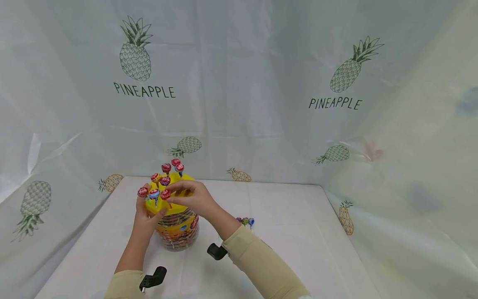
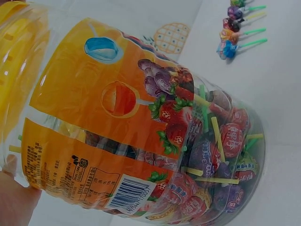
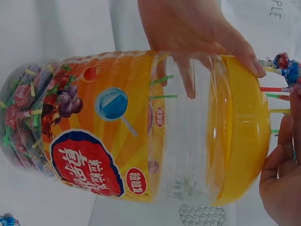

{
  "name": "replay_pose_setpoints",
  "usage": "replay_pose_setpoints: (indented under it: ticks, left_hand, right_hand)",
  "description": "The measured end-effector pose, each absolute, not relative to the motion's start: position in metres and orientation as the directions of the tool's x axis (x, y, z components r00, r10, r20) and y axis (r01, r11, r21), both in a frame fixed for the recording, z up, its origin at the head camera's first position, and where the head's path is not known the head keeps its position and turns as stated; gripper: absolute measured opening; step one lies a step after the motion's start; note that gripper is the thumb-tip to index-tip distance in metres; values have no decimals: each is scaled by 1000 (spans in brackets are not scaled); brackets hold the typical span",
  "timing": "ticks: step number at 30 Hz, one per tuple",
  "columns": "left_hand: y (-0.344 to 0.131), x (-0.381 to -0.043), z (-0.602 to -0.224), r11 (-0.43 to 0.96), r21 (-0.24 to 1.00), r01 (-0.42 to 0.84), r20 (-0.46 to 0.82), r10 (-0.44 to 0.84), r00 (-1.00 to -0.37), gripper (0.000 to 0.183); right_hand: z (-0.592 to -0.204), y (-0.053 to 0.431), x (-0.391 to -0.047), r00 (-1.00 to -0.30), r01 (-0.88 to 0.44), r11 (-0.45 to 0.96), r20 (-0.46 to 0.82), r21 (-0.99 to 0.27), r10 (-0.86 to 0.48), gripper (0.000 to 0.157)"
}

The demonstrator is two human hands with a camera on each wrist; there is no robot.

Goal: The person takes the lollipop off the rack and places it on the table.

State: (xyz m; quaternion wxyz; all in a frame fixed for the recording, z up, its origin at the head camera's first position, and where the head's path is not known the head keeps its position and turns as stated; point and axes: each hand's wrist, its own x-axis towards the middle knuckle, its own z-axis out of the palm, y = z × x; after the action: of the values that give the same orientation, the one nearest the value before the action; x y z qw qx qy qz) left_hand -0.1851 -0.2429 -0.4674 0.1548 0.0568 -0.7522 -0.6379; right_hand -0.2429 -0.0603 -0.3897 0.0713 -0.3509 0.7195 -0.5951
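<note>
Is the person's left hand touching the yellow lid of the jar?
Touching. The right wrist view shows the left hand with its thumb against the yellow lid.

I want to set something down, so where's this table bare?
Bare table lies well right of the loose lollipops, toward the right edge, and left of the left forearm. The lid of the jar is crowded with standing lollipops, the left hand and right hand.
</note>
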Motion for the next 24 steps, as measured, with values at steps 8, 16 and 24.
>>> replay_pose_setpoints:
  ticks: [8, 16, 24]
  left_hand:
    - [-243, -185, -465, 185, 976, 119, 167, -271, -948, 92]
    - [-242, -185, -465, 210, 973, 93, 151, -280, -948, 94]
    - [-242, -185, -467, 174, 982, 70, 119, -294, -948, 95]
  right_hand:
    - [-389, -60, -242, -749, -429, 64, 315, -901, -583, 24]
    - [-385, -56, -239, -788, -382, -6, 329, -924, -520, 23]
    - [-387, -38, -245, -761, -424, -132, 431, -896, -485, 24]
